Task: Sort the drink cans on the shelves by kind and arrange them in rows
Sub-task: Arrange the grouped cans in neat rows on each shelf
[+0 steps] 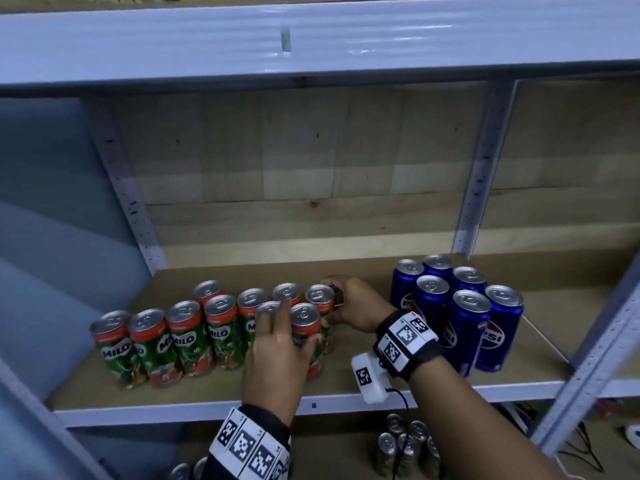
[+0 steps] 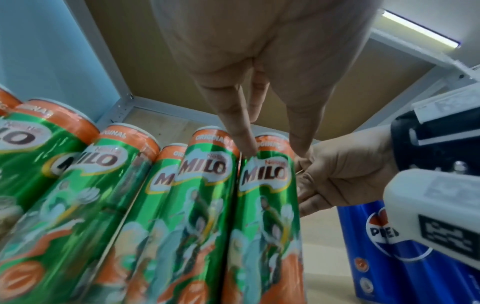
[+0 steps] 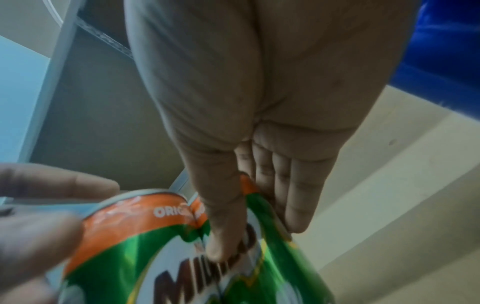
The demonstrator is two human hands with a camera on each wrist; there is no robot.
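Observation:
Several green-and-orange Milo cans (image 1: pixel 183 334) stand in two rows on the shelf board (image 1: pixel 207 393). Several blue Pepsi cans (image 1: pixel 460 306) stand grouped to their right. My left hand (image 1: pixel 284 334) reaches over the front row, holding the front row's right end can (image 2: pixel 267 195) between fingers (image 2: pixel 244 133) and thumb. My right hand (image 1: pixel 341 303) curls round the back row's right end can (image 1: pixel 318 296). In the right wrist view its thumb (image 3: pixel 221 226) lies between the two end cans and its fingers sit behind the back one (image 3: pixel 272 267).
More cans (image 1: pixel 405 445) stand on the shelf below. A grey upright (image 1: pixel 588 358) rises at the front right beside the Pepsi cans, and the upper shelf (image 1: pixel 311 39) hangs overhead. Bare board lies behind the Milo rows and between the two groups.

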